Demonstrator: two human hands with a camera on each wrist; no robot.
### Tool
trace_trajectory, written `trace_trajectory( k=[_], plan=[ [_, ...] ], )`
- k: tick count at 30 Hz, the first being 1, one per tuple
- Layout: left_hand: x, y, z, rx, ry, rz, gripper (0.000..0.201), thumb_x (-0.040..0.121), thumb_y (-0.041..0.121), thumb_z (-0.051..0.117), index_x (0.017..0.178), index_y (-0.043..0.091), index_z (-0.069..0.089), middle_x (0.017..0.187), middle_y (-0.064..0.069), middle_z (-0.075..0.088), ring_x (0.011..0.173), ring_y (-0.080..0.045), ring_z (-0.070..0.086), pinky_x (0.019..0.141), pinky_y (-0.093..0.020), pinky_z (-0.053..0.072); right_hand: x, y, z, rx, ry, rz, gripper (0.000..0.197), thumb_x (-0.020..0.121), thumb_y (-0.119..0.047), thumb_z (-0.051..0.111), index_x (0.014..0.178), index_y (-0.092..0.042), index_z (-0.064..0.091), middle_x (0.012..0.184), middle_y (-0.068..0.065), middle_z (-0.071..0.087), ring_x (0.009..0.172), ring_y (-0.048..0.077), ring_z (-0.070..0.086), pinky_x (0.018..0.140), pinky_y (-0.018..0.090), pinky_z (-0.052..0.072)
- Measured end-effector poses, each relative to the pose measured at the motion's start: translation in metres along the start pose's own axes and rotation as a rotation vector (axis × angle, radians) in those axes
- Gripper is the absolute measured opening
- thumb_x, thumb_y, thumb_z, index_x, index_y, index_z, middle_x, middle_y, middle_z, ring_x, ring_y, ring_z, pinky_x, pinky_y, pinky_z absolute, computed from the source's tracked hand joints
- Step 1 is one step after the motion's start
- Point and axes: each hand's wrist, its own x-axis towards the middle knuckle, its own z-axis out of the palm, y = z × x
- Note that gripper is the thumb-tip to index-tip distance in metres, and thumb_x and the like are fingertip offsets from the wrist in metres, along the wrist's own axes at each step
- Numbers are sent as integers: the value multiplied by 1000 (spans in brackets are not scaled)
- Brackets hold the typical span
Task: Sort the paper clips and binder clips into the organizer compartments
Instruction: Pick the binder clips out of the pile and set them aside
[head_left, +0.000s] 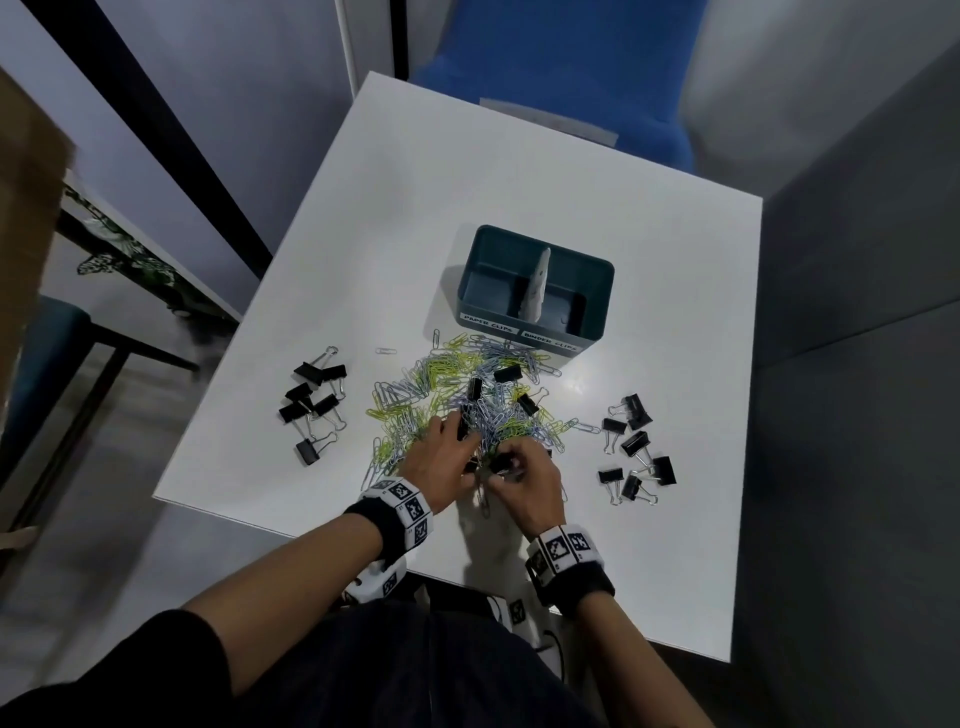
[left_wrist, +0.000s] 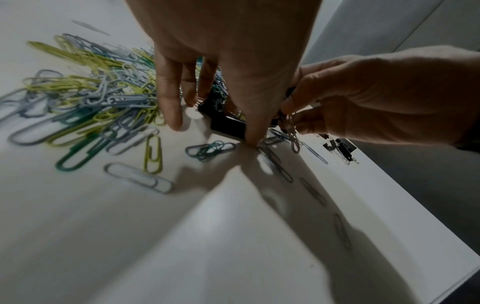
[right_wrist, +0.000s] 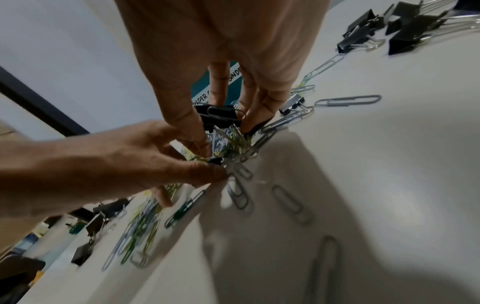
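Pinching black binder clip (right_wrist: 218, 117) tangled with paper clips, right hand (head_left: 524, 486) lifts it at near edge of paper clip pile (head_left: 457, 395); left hand (head_left: 441, 457) pinches another binder clip (left_wrist: 228, 126) beside it. Organizer (head_left: 535, 283) beyond pile.

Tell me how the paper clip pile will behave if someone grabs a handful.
The paper clip pile looks tangled, so a handful would probably drag extra clips along. Black binder clips lie mixed in, so some may come up too. Loose clips likely slide easily on the smooth white table.
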Motion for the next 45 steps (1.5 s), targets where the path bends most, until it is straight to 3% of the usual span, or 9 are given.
trace_trajectory(
  k=[4,10,15,18,21,24,30,36,45],
  plan=[
    [0,2,-4,-98,60,-5,53,86,43,62,128,18,41,129,-12,34,109,-28,43,80,-40,52,1,-6,-9,118,16,-4,39,66,-9,79,90,-30,57,93,-7,63,87,6,60,78,23,51],
    [-5,-9,-19,-118,157,62,44,77,-3,64,116,11,53,123,-15,44,96,-29,54,61,-36,55,5,-13,-20,251,100,-2,30,71,-20,82,94,-26,63,94,-10,67,89,10,63,80,30,53],
    [-8,-31,-33,-236,252,204,63,78,-15,51,132,15,49,125,-9,54,104,-25,54,81,-39,53,7,-20,-36,517,116,113,33,74,-2,78,99,-15,60,93,0,67,88,19,66,78,37,57],
    [-14,-45,-46,-336,213,234,74,80,-17,50,142,23,37,136,-3,49,108,-20,57,86,-33,53,12,-17,-57,577,153,166,36,73,3,76,101,-11,57,99,6,64,84,19,66,66,27,57],
    [-18,-57,-64,-312,231,276,61,82,-11,61,133,20,47,136,-3,52,104,-18,61,84,-23,50,21,-4,-81,398,202,154,42,71,-11,82,104,-24,58,100,4,67,87,16,67,72,29,56],
    [-20,-70,-75,-411,214,220,36,83,7,70,117,17,61,130,1,57,106,-14,60,89,-27,50,28,13,-103,83,282,122,39,74,-10,79,107,-19,60,94,-4,66,84,10,64,78,30,53],
    [-15,-103,-73,-476,249,24,25,85,29,70,106,30,57,103,11,61,95,-11,55,81,-37,49,43,56,-139,-493,248,241,36,75,-14,70,109,-20,61,108,6,59,99,28,58,91,45,45],
    [1,-142,-80,-402,389,-397,20,87,27,66,98,21,51,90,4,49,100,-25,49,77,-41,46,47,70,-137,-624,166,248,29,77,-11,66,105,-19,66,109,11,58,99,35,56,86,45,44],
    [6,-160,-74,-81,316,-346,33,80,21,72,107,10,56,111,-15,55,105,-35,43,81,-47,45,41,57,-119,-579,241,80,28,81,-13,66,108,-11,64,115,16,55,103,37,52,83,47,48]
  ],
)
